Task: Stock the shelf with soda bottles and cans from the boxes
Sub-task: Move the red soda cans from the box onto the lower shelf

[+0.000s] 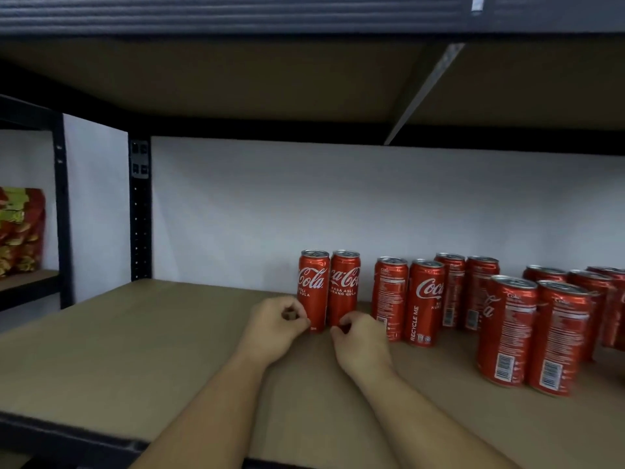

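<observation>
Two red Coca-Cola cans stand upright side by side on the brown shelf board (169, 333), near the white back wall. My left hand (277, 328) lies with loosely curled fingers at the foot of the left can (314, 286), its thumb tip touching the can. At the foot of the right can (344, 286) my right hand (360, 343) is also loosely curled, its fingertips just in front of the can's base. Neither hand wraps round a can. Several more red cans (426, 299) stand to the right, some in front (507, 330).
A shelf board with a metal brace (422, 93) hangs low overhead. Black uprights (139, 211) stand at the left, and beyond them a red and yellow snack pack (20, 231) sits on a neighbouring shelf. The black front rail (67, 438) runs along the near edge.
</observation>
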A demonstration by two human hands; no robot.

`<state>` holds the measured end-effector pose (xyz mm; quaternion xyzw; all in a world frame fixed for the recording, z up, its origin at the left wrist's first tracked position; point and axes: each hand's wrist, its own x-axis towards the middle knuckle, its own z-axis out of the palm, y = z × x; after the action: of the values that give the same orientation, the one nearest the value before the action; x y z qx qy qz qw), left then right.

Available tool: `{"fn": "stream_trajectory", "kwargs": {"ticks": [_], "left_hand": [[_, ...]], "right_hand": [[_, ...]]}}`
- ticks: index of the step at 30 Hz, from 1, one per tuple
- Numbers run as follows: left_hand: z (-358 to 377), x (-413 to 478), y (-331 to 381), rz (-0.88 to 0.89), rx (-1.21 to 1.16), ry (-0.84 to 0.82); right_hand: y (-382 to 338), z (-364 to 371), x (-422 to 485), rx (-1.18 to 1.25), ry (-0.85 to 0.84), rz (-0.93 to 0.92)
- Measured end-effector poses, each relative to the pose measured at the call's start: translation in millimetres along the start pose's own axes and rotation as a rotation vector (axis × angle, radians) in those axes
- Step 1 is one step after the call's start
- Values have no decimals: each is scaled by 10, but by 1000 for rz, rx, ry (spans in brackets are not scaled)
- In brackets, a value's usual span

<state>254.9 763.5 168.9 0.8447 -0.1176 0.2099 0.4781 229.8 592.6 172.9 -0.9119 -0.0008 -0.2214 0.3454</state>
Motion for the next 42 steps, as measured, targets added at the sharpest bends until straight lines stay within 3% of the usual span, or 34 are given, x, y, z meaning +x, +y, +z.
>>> {"fn": "stream_trajectory", "kwargs": {"ticks": [10, 19, 32, 42], "left_hand": [[16, -40, 82, 5, 272, -188], [90, 33, 12, -35, 429, -279], [159, 73, 77, -96, 754, -420], [45, -259, 255, -41, 683, -468]], "right_hand": [[-2, 72, 46, -183, -136, 23], [-50, 113, 96, -353, -380, -10], [-139, 145, 206, -396, -464, 33], [-61, -292, -214, -397, -485, -166]]}}
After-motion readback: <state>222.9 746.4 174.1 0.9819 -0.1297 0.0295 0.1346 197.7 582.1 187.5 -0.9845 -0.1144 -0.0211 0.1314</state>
